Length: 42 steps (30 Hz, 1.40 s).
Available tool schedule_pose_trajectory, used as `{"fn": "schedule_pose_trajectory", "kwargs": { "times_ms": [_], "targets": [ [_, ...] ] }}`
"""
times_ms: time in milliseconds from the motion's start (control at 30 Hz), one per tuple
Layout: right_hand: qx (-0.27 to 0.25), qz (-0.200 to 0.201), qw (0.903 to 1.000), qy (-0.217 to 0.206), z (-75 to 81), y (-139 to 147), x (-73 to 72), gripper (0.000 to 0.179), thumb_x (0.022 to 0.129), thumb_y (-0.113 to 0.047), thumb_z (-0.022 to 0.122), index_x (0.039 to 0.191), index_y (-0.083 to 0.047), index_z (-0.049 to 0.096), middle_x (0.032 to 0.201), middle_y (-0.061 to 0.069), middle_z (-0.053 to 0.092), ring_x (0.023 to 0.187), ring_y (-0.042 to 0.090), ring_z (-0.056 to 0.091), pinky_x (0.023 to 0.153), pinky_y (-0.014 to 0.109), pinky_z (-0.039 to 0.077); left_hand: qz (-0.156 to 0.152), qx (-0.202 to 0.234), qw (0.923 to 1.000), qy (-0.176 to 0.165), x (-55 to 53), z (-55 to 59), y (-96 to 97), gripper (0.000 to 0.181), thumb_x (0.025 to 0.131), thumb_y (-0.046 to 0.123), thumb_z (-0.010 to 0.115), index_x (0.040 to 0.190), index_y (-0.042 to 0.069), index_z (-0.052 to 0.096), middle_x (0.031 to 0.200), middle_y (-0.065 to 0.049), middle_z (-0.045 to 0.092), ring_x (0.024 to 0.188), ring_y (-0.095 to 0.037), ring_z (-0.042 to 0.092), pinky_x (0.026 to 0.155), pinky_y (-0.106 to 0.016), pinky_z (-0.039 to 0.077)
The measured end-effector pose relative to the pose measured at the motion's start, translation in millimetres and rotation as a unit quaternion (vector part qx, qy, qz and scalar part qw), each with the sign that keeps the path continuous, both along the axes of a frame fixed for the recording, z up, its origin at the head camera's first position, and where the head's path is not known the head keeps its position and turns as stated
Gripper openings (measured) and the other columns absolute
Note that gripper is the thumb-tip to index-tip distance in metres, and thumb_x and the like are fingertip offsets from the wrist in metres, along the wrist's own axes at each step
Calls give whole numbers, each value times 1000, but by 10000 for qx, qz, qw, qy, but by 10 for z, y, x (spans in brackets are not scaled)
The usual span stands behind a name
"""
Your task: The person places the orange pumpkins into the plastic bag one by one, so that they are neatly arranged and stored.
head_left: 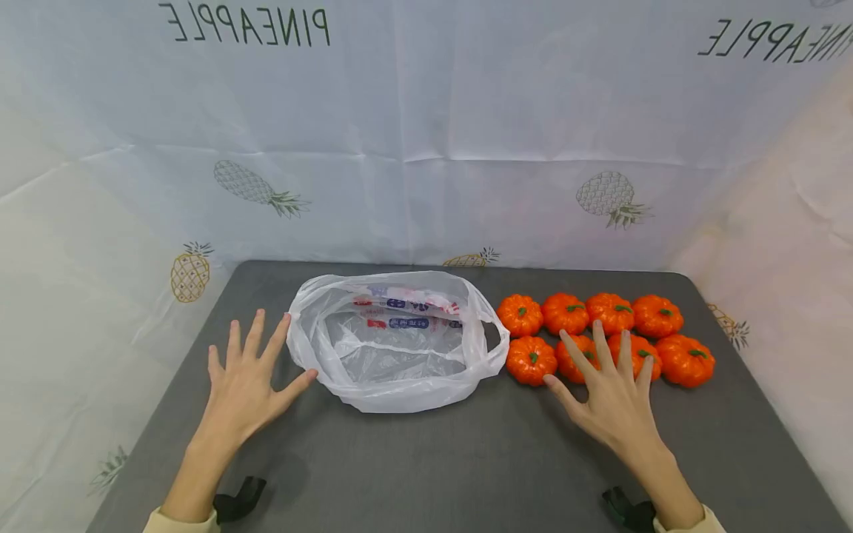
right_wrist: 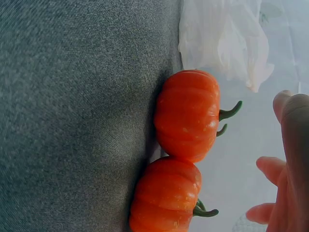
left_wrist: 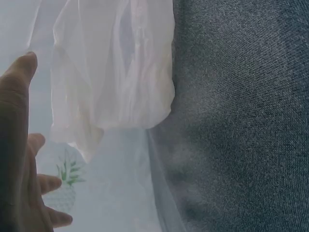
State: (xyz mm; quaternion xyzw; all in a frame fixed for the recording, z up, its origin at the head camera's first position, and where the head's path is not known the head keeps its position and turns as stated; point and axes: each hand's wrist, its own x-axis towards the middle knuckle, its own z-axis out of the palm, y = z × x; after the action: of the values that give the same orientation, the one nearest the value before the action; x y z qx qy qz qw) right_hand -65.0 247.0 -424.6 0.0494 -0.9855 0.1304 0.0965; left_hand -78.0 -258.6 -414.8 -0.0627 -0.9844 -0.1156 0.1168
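A white plastic bag (head_left: 400, 392) stands with its mouth spread wide in the middle of the table, red and blue print showing inside. To its right, several small orange pumpkins (head_left: 531, 360) with green stems sit in two rows. My left hand (head_left: 243, 389), fingers spread, hovers beside the bag's left edge and holds nothing. Over the front row of pumpkins is my right hand (head_left: 609, 400), its fingers also spread and nothing in its grasp; it partly hides two of them. In the right wrist view, two pumpkins (right_wrist: 187, 116) lie below the right hand (right_wrist: 294, 159).
The dark grey table (head_left: 426, 474) has rounded far corners. White cloth (head_left: 426, 96) printed with pineapples hangs behind it and along both sides. Black straps (head_left: 240, 500) sit at the wrists, near the cuffs of pale yellow sleeves (head_left: 180, 522).
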Motion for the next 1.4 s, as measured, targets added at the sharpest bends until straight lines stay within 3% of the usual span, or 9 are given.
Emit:
{"fn": "schedule_pose_trajectory", "kwargs": {
  "times_ms": [267, 433, 600, 733, 833, 933, 1100, 1267, 1400],
  "targets": [
    [-54, -39, 9999, 77, -37, 1, 4, 76, 94, -63, 59, 160, -33, 34, 170, 22, 19, 153, 59, 8, 106, 89, 10, -139, 322, 9962, 793, -68, -10, 10, 92, 82, 59, 72, 159, 24, 36, 161, -22, 39, 146, -54, 33, 106, -82, 24],
    [-316, -49, 9993, 168, -48, -20, 9, 74, 93, -60, 63, 157, -29, 41, 167, 24, 26, 151, 58, 16, 107, 87, 15, -115, 995, 9871, 1251, -148, -46, 27, 83, 80, 44, 77, 154, 18, 47, 151, -22, 51, 136, -50, 45, 100, -76, 34],
    [-1203, 84, 9906, 641, -86, -51, -3, 65, 89, -41, 76, 146, -16, 57, 158, 27, 40, 144, 56, 32, 104, 82, 28, -23, 2111, 9654, 1529, -247, -116, 40, 69, 80, 26, 77, 144, 9, 58, 137, -23, 62, 123, -48, 54, 91, -67, 38],
    [-1860, 254, 9766, 1052, -121, -74, -26, 58, 83, -23, 82, 136, -7, 63, 147, 29, 50, 134, 54, 41, 98, 75, 36, -40, 2749, 9430, 1874, -333, -155, 57, 59, 80, 16, 79, 135, 1, 63, 124, -25, 67, 113, -36, 58, 94, -47, 42],
    [-2252, 322, 9656, 1257, -148, -85, -45, 55, 79, -13, 84, 130, -2, 67, 138, 29, 57, 126, 51, 46, 96, 66, 38, 30, 2977, 9299, 2159, -389, -174, 75, 52, 79, 12, 81, 128, -1, 68, 114, -25, 69, 104, -14, 59, 88, -30, 40],
    [-2539, 292, 9571, 1369, -173, -95, -61, 51, 76, -9, 86, 125, -1, 70, 130, 25, 62, 116, 42, 53, 95, 45, 42, 168, 3143, 9197, 2348, -439, -186, 88, 46, 78, 11, 83, 121, -1, 71, 106, -24, 71, 98, 5, 53, 81, -29, 39],
    [-2893, 210, 9463, 1431, -201, -108, -83, 50, 75, -6, 87, 122, -4, 72, 122, 16, 68, 103, 23, 61, 83, 9, 45, 356, 3328, 9075, 2540, -520, -216, 98, 36, 78, 12, 84, 111, 0, 76, 96, -24, 72, 90, 12, 53, 75, -30, 39],
    [-3206, 162, 9377, 1328, -235, -111, -96, 50, 75, -5, 88, 122, -6, 73, 119, 13, 70, 102, 5, 62, 82, 3, 47, 416, 3433, 8944, 2836, -581, -267, 115, 26, 77, 11, 86, 100, 0, 80, 85, -22, 73, 83, 14, 54, 73, -20, 39],
    [-3338, 155, 9356, 1139, -260, -111, -113, 51, 75, -4, 88, 124, -6, 72, 120, 14, 69, 103, 4, 62, 83, 3, 49, 409, 3527, 8871, 2949, -613, -286, 139, 21, 76, 8, 87, 94, -1, 81, 81, -22, 74, 79, 14, 54, 71, -15, 40]
  ]
}}
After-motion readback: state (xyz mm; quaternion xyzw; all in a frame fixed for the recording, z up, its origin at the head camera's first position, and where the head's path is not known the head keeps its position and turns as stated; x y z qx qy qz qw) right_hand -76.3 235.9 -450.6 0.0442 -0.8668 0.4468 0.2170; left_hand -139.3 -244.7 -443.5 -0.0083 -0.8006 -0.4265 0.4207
